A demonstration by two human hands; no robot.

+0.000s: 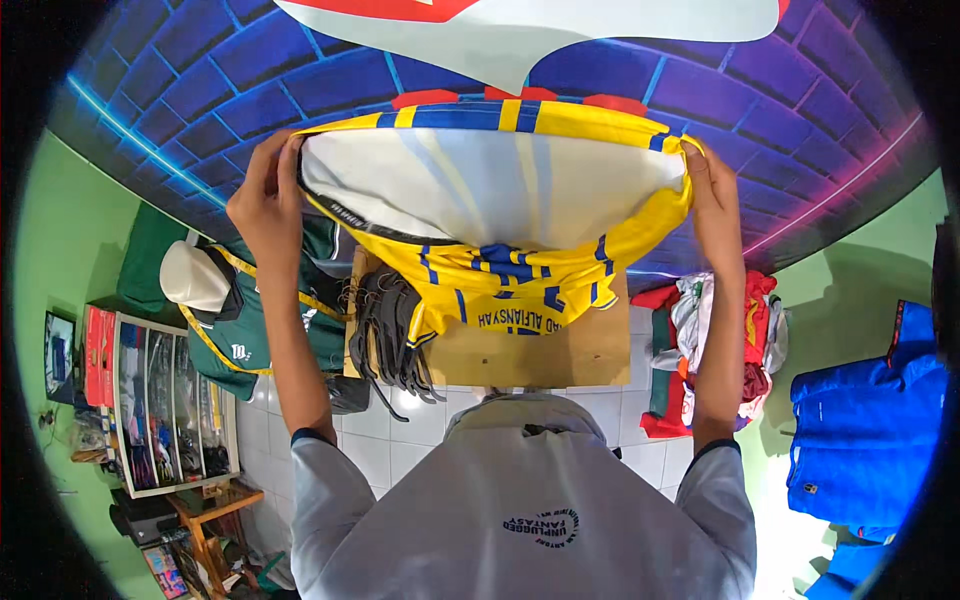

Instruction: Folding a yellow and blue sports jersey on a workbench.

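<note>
A yellow jersey with blue stripes (628,225) is stretched out in the air, its hem opened wide to show the white inside and a dark band along the left edge. My left hand (272,180) pinches the left end of the hem, while my right hand (708,185) grips the right end. The lower part of the jersey, with dark lettering, hangs over a wooden board (530,365). Black hangers (385,335) lie bunched at the board's left side, below the jersey.
At left stand a white mannequin (188,275) in green clothing with a yellow tape, a shelving rack (170,400) and a small wooden table (210,515). Piled clothes (700,350) sit at right, beside hanging blue garments (850,430). A painted brick wall (240,70) runs across the top.
</note>
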